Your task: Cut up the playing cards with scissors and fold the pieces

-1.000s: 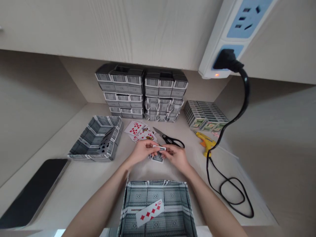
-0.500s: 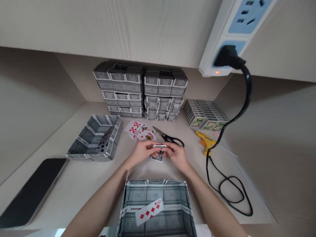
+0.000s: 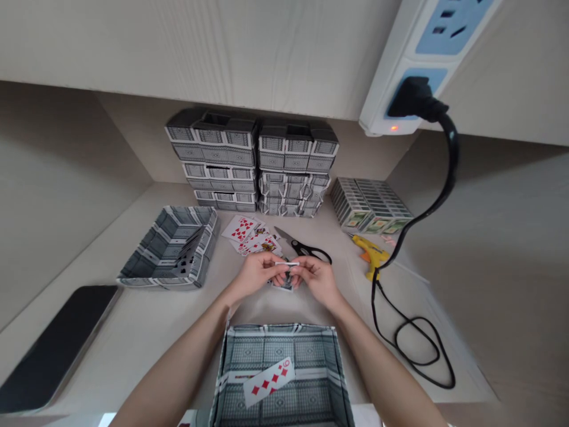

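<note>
My left hand (image 3: 259,272) and my right hand (image 3: 313,274) meet over the desk, fingers and thumbs closed on a playing card (image 3: 287,263). The card seems bent, with its white edge toward me; the fingers cover much of it. Under the hands part of a grey-backed card (image 3: 284,287) shows; whether it is a separate card I cannot tell. Just beyond lie black-handled scissors (image 3: 306,248) and a loose spread of face-up playing cards (image 3: 253,236). Between my forearms stands an open box made of cards (image 3: 279,342), with a strip of the nine of diamonds (image 3: 269,381) inside.
Another open card box (image 3: 165,242) with cards inside sits left, near a black phone-like slab (image 3: 57,347). Stacked card boxes (image 3: 253,163) stand at the back. Packs of cards (image 3: 371,204), a yellow glue gun (image 3: 370,255) and its black cord (image 3: 413,363) lie right, below a power strip (image 3: 409,71).
Both hands stay nearly in place on the card, whose top edge looks slightly more tilted or bent. The camera view has shifted a little.
</note>
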{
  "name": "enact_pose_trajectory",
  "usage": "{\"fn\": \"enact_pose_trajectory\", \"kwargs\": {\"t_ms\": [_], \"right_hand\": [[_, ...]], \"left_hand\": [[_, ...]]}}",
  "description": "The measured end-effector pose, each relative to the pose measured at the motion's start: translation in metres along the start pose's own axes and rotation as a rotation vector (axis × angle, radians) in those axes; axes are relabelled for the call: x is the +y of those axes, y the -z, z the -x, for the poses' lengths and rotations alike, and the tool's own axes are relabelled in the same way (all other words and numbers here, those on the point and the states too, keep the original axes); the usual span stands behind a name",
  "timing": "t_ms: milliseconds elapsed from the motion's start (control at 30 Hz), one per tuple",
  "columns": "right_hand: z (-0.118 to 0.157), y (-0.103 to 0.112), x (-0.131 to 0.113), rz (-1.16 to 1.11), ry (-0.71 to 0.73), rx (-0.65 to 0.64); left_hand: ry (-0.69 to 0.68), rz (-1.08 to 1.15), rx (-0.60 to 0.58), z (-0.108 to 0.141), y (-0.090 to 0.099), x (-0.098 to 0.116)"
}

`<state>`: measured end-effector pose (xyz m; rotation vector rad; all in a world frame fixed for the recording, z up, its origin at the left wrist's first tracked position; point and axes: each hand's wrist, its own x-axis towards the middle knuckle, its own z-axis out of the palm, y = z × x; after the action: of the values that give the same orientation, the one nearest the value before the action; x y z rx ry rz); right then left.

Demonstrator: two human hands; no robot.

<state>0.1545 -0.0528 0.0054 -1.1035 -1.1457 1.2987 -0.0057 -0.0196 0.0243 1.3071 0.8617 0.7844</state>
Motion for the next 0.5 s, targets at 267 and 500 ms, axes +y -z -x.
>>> {"fn": "enact_pose_trajectory", "kwargs": {"t_ms": [267,500], "right_hand": [[0.0003,-0.0004,-0.0003,0.001,-0.052,-0.017],[0.0012,0.0,0.0023,0.05,-0.088,-0.036]], "left_hand": [[0.016,-0.005,-0.035,0.0006,0.0019,0.0006],[0.005,-0.027,-0.05,-0.0009,0.0015,-0.0047]]}}
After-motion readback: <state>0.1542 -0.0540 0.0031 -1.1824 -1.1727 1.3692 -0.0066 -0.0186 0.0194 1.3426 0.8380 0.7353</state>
